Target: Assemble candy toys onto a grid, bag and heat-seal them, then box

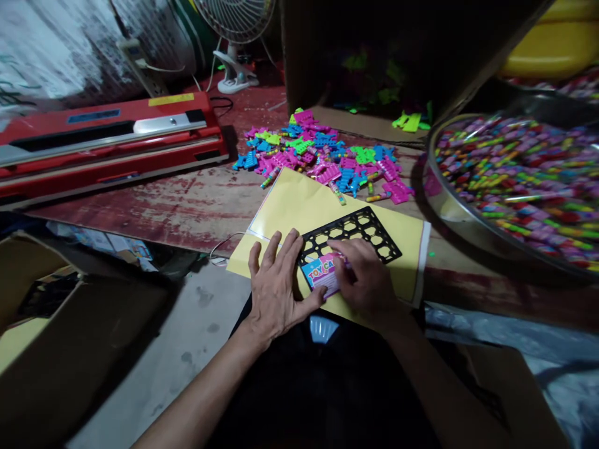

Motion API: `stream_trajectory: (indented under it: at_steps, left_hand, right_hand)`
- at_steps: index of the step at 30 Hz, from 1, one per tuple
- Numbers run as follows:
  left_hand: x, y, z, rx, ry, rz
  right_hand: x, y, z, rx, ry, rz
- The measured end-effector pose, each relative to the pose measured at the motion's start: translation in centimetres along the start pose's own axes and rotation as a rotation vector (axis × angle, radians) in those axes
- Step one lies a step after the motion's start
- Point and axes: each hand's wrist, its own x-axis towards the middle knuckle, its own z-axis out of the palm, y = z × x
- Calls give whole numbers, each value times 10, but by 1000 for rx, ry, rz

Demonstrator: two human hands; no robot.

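A black plastic grid tray (360,232) lies on a yellow sheet (299,206) at the near edge of the worn red table (187,206). My left hand (274,284) rests flat on the sheet with fingers spread, its thumb against a small pink and blue printed packet (322,273). My right hand (367,280) pinches that packet from the right, over the tray's near corner.
A heap of pink, blue and green plastic toy pieces (322,159) lies behind the sheet. A large metal basin of small colourful candies (519,174) sits right. A red heat sealer (107,140) is at left, a fan (236,37) and a cardboard box (374,56) behind.
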Motion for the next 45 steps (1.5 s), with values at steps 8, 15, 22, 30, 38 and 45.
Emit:
stream_trajectory:
  at_steps: [8, 15, 22, 30, 38, 45]
  left_hand:
    - [0, 1, 2, 41, 32, 34]
    - [-1, 2, 3, 51, 26, 38]
    - [-1, 2, -1, 75, -2, 56]
    - [-4, -1, -2, 160, -24, 81]
    - [10, 16, -6, 248, -13, 177]
    - [26, -1, -25, -142, -134, 35]
  right_hand:
    - [-22, -12, -48, -333, 187, 176]
    - [-34, -32, -25, -263, -226, -39]
    - [-36, -14, -18, -410, -191, 36]
    - [-29, -13, -22, -439, -243, 11]
    - [-19, -5, -45, -311, -288, -53]
    - [-73, -6, -57, -422, -190, 97]
